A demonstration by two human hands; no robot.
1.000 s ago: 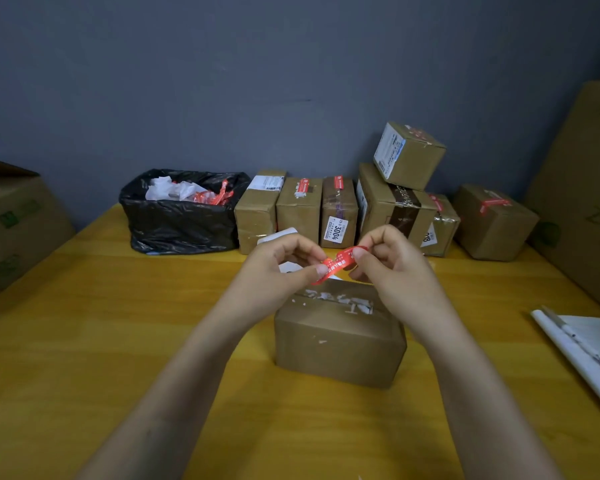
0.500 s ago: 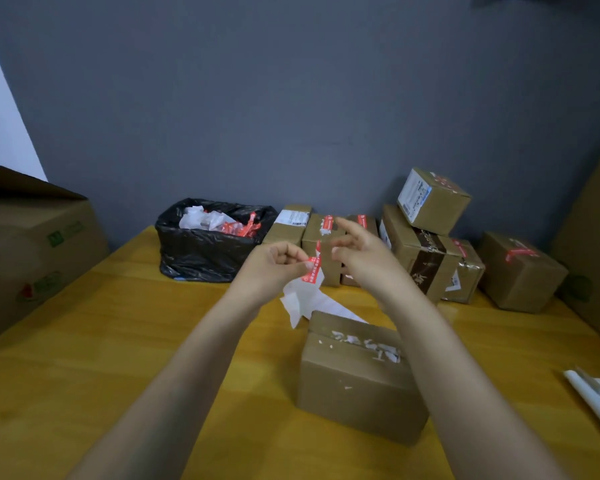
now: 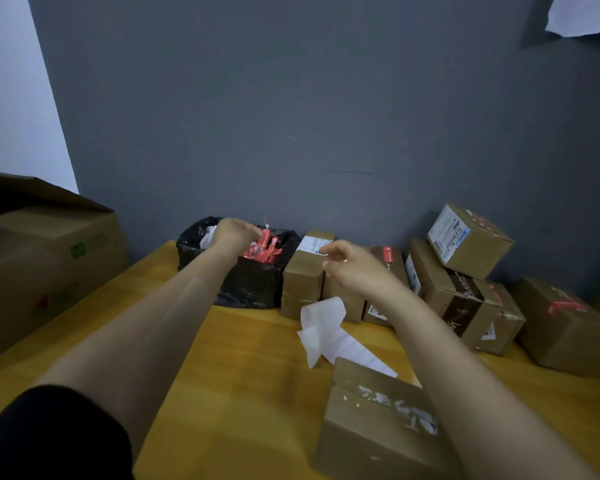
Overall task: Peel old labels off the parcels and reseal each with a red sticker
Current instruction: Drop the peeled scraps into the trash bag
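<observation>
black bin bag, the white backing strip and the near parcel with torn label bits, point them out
black bin bag (image 3: 257, 285), head view, front wall
white backing strip (image 3: 323, 323), head view, curled upper part
near parcel (image 3: 371, 441), head view, front face

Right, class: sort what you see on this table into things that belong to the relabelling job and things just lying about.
Part of the job:
- near parcel with torn label scraps on top
- row of parcels along the wall
- black-lined waste bin holding red scraps
- white backing paper
- left hand over the bin
- right hand

Lying about:
- large carton at the left
- paper on the wall
</observation>
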